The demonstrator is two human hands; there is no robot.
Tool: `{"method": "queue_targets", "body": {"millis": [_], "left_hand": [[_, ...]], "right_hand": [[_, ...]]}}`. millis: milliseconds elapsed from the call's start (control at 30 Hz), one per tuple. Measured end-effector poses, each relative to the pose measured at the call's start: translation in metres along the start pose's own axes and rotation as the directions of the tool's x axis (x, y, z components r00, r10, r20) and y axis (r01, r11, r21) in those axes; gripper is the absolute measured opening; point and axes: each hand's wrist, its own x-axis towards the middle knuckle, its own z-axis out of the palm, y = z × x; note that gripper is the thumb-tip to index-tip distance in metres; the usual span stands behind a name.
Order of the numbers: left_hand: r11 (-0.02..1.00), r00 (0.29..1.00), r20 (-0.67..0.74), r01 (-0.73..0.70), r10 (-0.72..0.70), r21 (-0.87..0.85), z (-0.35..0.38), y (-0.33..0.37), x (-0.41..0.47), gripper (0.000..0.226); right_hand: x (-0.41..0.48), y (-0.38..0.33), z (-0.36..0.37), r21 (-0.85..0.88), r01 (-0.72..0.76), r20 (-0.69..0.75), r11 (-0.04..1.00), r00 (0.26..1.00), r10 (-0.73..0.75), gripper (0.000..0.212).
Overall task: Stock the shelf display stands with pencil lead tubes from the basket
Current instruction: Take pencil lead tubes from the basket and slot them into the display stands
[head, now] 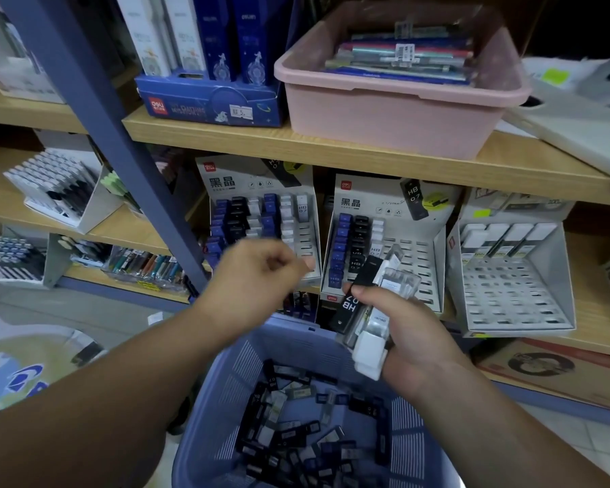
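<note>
Right hand (412, 329) grips a bundle of tubes (353, 308): one black tube marked HB 0.7, plus several clear and white-capped ones, fanned out between thumb and fingers. The bundle sits just in front of the lower edge of the middle stand (367, 202) and above the far rim of the basket (233, 375).

Left hand (257, 272) is raised in front of the left stand (233, 181) with fingers curled and is motion-blurred, so it is not possible to tell if it pinches a tube or nothing.

The basket is blue plastic with slotted walls, directly below both forearms. Loose tubes (296, 438) cover its bottom in a jumble – black, dark blue, clear.

Left stand: columns of blue, black and white tubes, mostly full; the rightmost column shows open slots under one HB 0.7 tube. Middle stand: three left columns filled blue, black and white; the remaining slots are mostly bare, with a couple of HB 0.7 tubes near the centre. Right stand (515, 294): white-topped items along the back row, open slots in front.

All three stands stand side by side under the wooden shelf board (331, 142). On that board are a pink tub (384, 114) of pens and a blue display box (208, 103) just to its left. A blue upright post (120, 160) runs diagonally to the left of the stands.
</note>
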Motion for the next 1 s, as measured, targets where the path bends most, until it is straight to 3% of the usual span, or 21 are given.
{"method": "queue_targets", "body": {"millis": [100, 233, 467, 600, 733, 833, 1000], "left_hand": [[0.933, 0.943, 0.247, 0.279, -0.222, -0.226, 0.018, -0.001, -0.023, 0.020], [0.856, 0.920, 0.258, 0.373, -0.294, -0.357, 0.028, -0.006, -0.030, 0.020], [0.786, 0.916, 0.246, 0.399, -0.318, -0.471, 0.005, -0.011, -0.030, 0.010], [0.828, 0.969, 0.040, 0.230, -0.244, -0.511, -0.030, -0.012, -0.015, 0.005], [0.901, 0.963, -0.243, -0.002, -0.115, -0.434, -0.086, -0.020, 0.002, 0.011], [0.973, 0.918, -0.397, -0.087, -0.004, -0.211, -0.117, -0.031, 0.012, 0.017], [0.977, 0.884, -0.423, -0.150, 0.201, 0.152, -0.127, -0.045, 0.033, 0.021]], "right_hand": [[0.000, 0.002, 0.008, 0.030, 0.037, 0.014, 0.999, 0.999, -0.038, 0.039], [-0.001, 0.005, 0.015, 0.021, 0.047, 0.039, 0.999, 0.998, -0.048, 0.029], [0.001, 0.008, 0.029, 0.019, 0.019, 0.054, 1.000, 0.998, -0.020, 0.017], [0.004, 0.008, 0.036, 0.057, 0.023, 0.049, 0.998, 0.998, -0.026, 0.026], [0.007, 0.011, 0.040, 0.062, 0.020, 0.050, 0.998, 0.998, -0.023, 0.027], [0.010, 0.014, 0.043, 0.026, 0.009, 0.037, 1.000, 0.999, -0.010, 0.029], [0.016, 0.019, 0.047, -0.030, -0.004, 0.017, 1.000, 1.000, 0.005, 0.034]]}}
